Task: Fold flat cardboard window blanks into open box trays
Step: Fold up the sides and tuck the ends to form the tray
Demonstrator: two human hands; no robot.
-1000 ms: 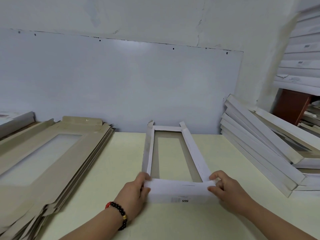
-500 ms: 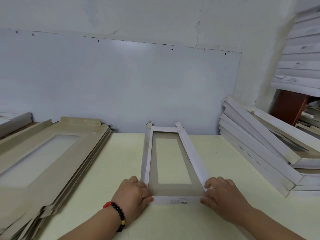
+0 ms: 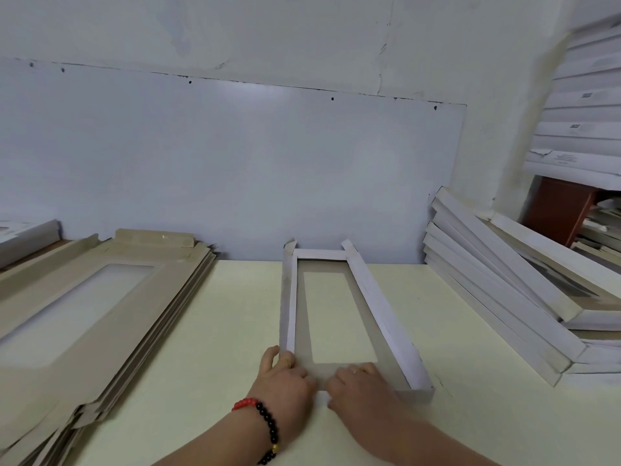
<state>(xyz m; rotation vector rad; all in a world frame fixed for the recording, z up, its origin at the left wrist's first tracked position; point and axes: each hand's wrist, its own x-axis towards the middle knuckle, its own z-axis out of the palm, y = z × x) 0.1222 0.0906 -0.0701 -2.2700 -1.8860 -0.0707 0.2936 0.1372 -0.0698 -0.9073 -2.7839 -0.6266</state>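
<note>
Head view: the tray [image 3: 349, 317] lay mid-table [image 3: 208, 331], walls raised; we saw the left hand [image 3: 285, 381] and right hand [image 3: 363, 381] pressing its near end wall, fingers loosely bent, holding nothing. We judged that wall might spring open if released unlocked.

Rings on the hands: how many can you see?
2: one on the left hand at the tray's near left corner, one on the right hand beside it. Others may be hidden.
</note>
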